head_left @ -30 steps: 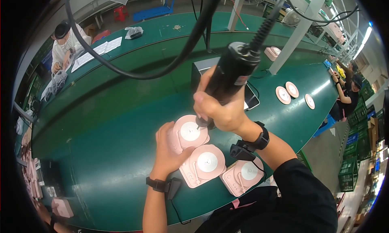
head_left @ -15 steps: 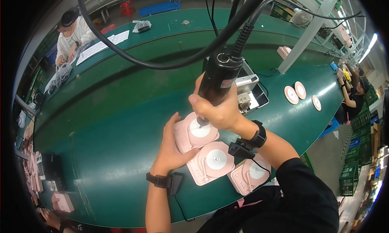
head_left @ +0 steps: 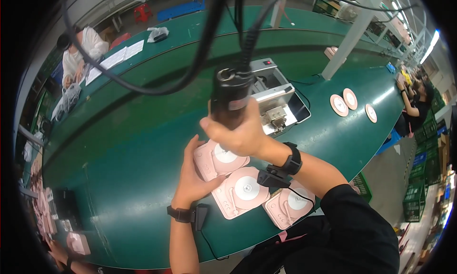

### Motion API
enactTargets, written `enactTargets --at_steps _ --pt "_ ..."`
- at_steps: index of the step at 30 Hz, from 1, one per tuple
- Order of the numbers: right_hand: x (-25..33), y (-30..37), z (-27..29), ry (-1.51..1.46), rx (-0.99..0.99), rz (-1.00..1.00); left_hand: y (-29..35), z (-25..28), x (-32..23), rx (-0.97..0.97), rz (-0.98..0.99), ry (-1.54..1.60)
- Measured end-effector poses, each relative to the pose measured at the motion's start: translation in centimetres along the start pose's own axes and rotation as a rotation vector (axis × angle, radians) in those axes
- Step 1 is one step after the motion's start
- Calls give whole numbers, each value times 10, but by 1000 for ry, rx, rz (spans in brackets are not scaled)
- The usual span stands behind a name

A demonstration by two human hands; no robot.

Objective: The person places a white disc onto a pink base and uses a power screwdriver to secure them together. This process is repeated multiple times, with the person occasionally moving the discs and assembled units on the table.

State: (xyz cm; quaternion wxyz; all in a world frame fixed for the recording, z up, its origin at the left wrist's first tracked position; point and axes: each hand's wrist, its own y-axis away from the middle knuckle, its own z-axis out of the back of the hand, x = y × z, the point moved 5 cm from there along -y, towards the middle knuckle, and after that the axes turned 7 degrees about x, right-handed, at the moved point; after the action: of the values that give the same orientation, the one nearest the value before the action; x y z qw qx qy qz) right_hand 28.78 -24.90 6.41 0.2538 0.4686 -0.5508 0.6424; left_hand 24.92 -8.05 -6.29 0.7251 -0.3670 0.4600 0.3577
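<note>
"What are your hands on?"

"My right hand (head_left: 240,137) is wrapped around a black electric screwdriver (head_left: 231,100), over the rear pink toy record player (head_left: 205,160). My fist hides the tip, so I can't tell whether it touches the disc."

"And the other one?"

"My left hand (head_left: 194,182) is spread wide, fingers along the left edge of that same rear player, thumb reaching to where it meets the middle player (head_left: 242,194)."

"So where do the players sit?"

"On the green bench (head_left: 143,179), right in front of me. The rear and middle ones are close together, and the third player (head_left: 286,208) lies just to the right of the middle one, nearer my body."

"Anything past them?"

"A grey metal machine (head_left: 277,100) stands beyond my right hand. Further right, three round pink discs (head_left: 339,105) with white centres lie on the bench, two side by side and one a little apart."
</note>
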Motion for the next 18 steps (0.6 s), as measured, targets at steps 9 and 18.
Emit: enactTargets --at_steps 9,18 --pt "80 19 57 142 -77 253 -1 36 10 -593 63 -465" --pt "66 29 110 201 -240 189 31 -8 -24 12 182 -196"
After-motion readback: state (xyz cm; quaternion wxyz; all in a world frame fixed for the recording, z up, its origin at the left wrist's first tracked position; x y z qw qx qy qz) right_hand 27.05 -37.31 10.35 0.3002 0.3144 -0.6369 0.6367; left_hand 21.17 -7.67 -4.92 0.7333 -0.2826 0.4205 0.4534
